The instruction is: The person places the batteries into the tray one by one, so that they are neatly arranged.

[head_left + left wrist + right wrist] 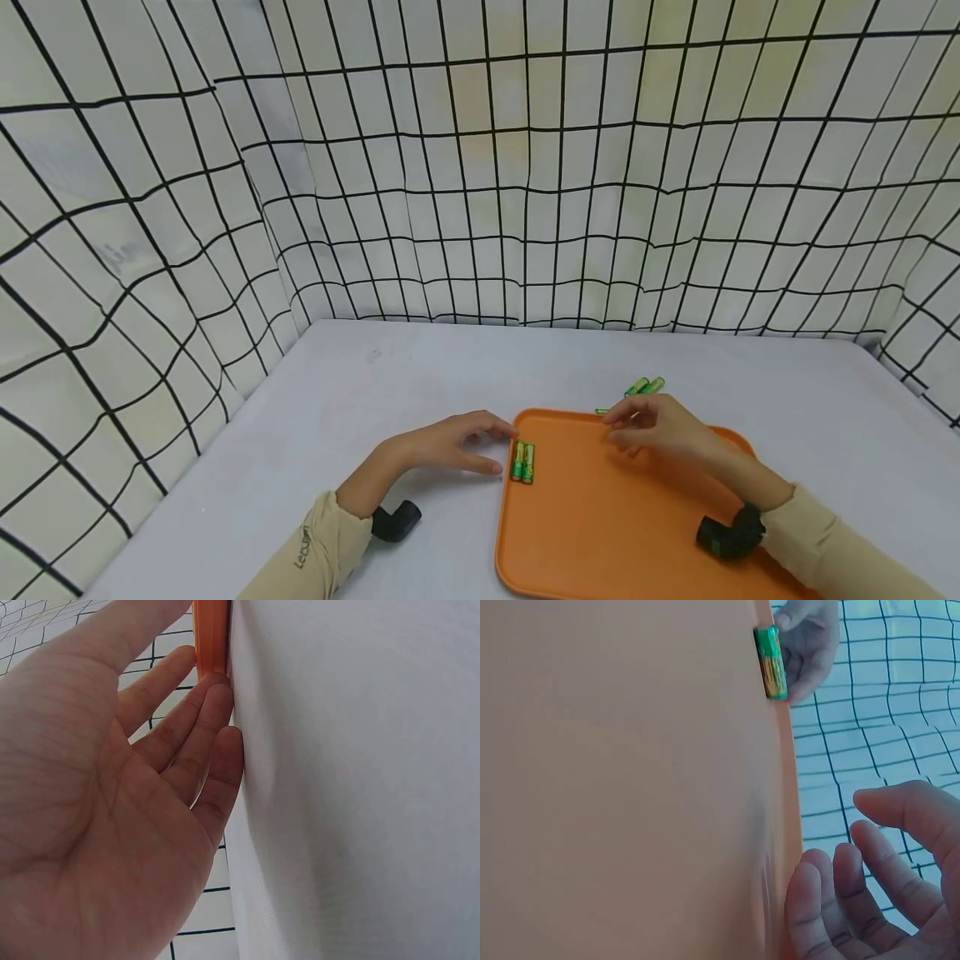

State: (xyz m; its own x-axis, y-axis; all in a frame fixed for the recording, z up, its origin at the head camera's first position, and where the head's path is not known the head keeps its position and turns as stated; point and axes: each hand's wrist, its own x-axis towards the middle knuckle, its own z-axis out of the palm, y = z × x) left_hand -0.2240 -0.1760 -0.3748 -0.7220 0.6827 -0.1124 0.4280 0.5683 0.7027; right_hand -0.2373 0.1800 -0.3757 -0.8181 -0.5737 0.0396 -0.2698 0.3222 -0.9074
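Two green batteries (518,461) in an orange tray (592,517), near the left fingers (491,422)

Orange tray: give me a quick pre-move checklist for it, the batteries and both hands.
1. Right hand free: ok, nothing between its fingers.
2. Left hand free: ok, also holding nothing.
3. Battery pair inside the orange tray: ok, side by side near the left rim.
4. Every battery in the tray: not ok, loose batteries lie on the table beyond the far rim.
5. Loose batteries' full count: cannot tell, the right hand may hide some.
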